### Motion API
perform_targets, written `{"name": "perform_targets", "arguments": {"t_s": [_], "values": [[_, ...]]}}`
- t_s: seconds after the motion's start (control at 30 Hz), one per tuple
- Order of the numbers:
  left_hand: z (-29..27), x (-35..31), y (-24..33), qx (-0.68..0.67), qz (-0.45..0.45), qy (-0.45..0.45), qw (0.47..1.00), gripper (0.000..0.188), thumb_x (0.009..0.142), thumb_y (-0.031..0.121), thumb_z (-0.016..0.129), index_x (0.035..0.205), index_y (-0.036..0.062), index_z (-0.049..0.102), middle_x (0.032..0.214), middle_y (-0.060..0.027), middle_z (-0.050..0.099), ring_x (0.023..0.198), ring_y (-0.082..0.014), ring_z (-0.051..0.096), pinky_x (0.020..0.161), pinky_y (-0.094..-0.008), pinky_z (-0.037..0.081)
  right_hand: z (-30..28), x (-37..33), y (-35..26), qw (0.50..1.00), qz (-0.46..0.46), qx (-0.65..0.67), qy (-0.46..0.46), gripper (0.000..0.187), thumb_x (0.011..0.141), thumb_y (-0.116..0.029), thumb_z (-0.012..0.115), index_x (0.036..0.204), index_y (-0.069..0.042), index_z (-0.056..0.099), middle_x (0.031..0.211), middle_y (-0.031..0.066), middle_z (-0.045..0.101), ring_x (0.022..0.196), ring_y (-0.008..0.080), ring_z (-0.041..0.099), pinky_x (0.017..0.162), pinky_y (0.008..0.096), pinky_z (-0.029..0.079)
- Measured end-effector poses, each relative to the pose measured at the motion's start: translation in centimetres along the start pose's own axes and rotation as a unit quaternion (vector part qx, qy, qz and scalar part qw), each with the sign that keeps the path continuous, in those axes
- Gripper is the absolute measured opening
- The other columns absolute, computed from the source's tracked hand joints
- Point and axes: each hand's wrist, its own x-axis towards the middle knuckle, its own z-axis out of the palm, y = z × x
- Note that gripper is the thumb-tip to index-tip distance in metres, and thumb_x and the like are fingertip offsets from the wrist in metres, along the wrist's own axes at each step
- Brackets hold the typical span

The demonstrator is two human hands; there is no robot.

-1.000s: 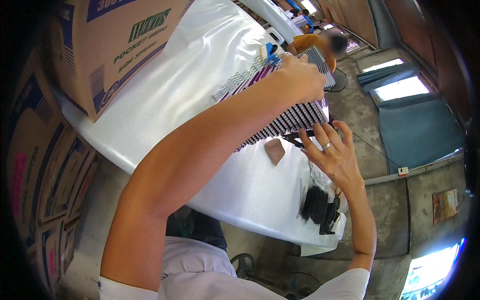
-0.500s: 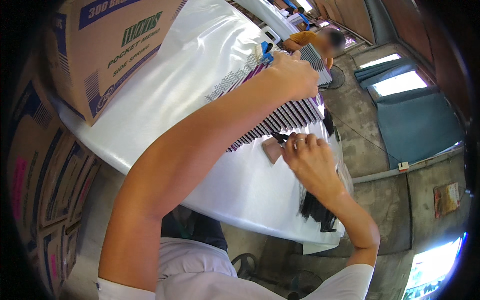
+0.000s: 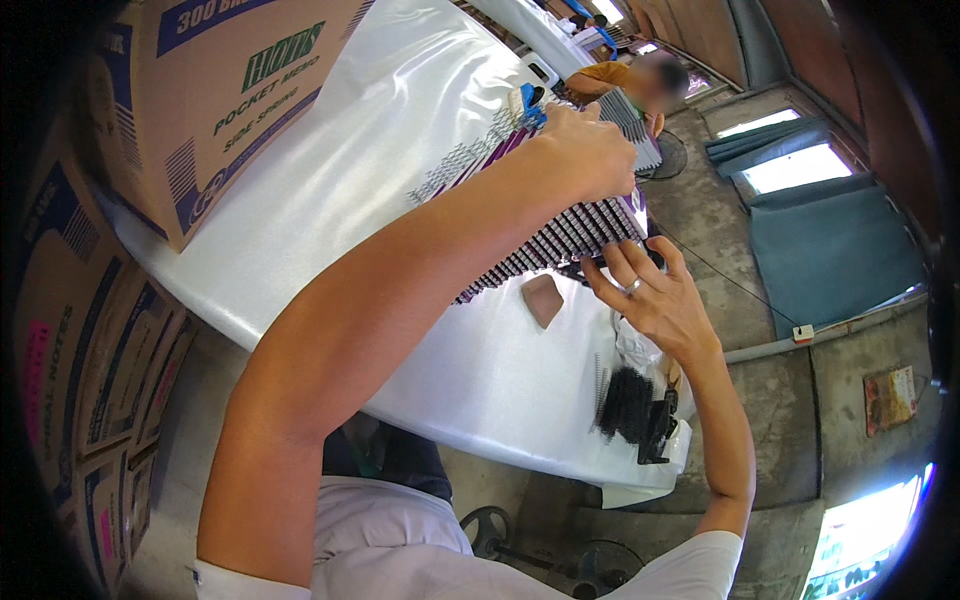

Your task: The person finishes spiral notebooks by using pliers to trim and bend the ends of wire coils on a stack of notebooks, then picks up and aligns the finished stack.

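Note:
A long row of spiral notebooks (image 3: 545, 245) stands packed together on the white-covered table, their dark wire spines facing me and some purple covers showing. My left hand (image 3: 590, 155) reaches across and curls over the row's right part, its fingertips partly hidden behind the knuckles. Against the near side of the spines is my right hand (image 3: 650, 300), a ring on one finger. Its bent fingers hold a slim black tool (image 3: 572, 270), mostly covered, so its kind does not show. A brown wedge-shaped block (image 3: 542, 300) lies just left of that hand.
A large cardboard carton (image 3: 230, 120) stands at the table's left, with more cartons (image 3: 100, 370) stacked below. A blue-and-white object (image 3: 527, 105) sits behind the notebooks. Black wire coils (image 3: 628, 405) and a black device (image 3: 657, 428) lie at the near right. Another person (image 3: 600, 78) is beyond.
My right hand has moved right and slightly away from me along the spines, its fingers spreading more. The block and the black coils are less covered. My left hand stays on the notebooks.

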Motion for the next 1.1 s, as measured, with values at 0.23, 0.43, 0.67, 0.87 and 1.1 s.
{"name": "perform_targets", "arguments": {"t_s": [0.23,0.43,0.67,0.87,1.1], "values": [[-0.1,0.1,0.2,0.0,-0.013,-0.01,1.0,0.045,0.091,0.041,0.046,0.126,0.0193,0.063,0.123,-0.0077,0.064,0.126,-0.0276,0.05,0.094,-0.0523,0.047,-1.0,0.4,-4.3,0.979,0.128,0.022,-0.157,0.029,0.077,-0.015,0.06,0.103,-0.002,0.065,0.106,0.0103,0.061,0.097,0.0223,0.056,0.079,0.0308,0.044],[0.2,0.1,0.1,0.008,0.002,-0.001,1.0,0.046,0.091,0.042,0.045,0.125,0.0176,0.063,0.124,-0.0079,0.063,0.126,-0.0282,0.05,0.091,-0.0512,0.049,-1.9,0.7,-2.3,0.992,0.12,0.027,-0.027,0.033,0.077,-0.017,0.063,0.108,-0.006,0.063,0.109,0.0089,0.058,0.103,0.0217,0.055,0.088,0.0365,0.044],[-0.4,-0.1,0.3,0.024,-0.009,-0.007,1.0,0.043,0.09,0.042,0.045,0.123,0.0218,0.065,0.128,-0.0018,0.062,0.128,-0.0293,0.049,0.093,-0.0501,0.049,-0.7,0.1,-0.3,0.999,0.025,-0.027,0.0,0.035,0.08,-0.014,0.061,0.115,-0.012,0.059,0.112,0.0041,0.055,0.109,0.0173,0.053,0.091,0.035,0.043],[0.1,0.2,0.0,0.026,-0.01,-0.004,1.0,0.041,0.091,0.042,0.044,0.119,0.0251,0.068,0.13,0.0004,0.061,0.127,-0.0302,0.049,0.093,-0.0484,0.05,-0.9,0.7,-1.8,0.997,0.066,-0.02,-0.015,0.027,0.079,-0.015,0.061,0.105,-0.007,0.063,0.101,0.0065,0.059,0.095,0.02,0.056,0.076,0.0325,0.045],[0.2,0.0,-0.2,0.023,0.0,0.004,1.0,0.039,0.091,0.041,0.045,0.118,0.0255,0.069,0.132,0.002,0.06,0.128,-0.0289,0.049,0.092,-0.0497,0.051,-2.6,1.7,-2.0,0.986,0.142,0.046,-0.075,0.035,0.077,-0.022,0.066,0.108,-0.005,0.063,0.104,0.0086,0.059,0.099,0.0223,0.056,0.089,0.0391,0.044]]}}
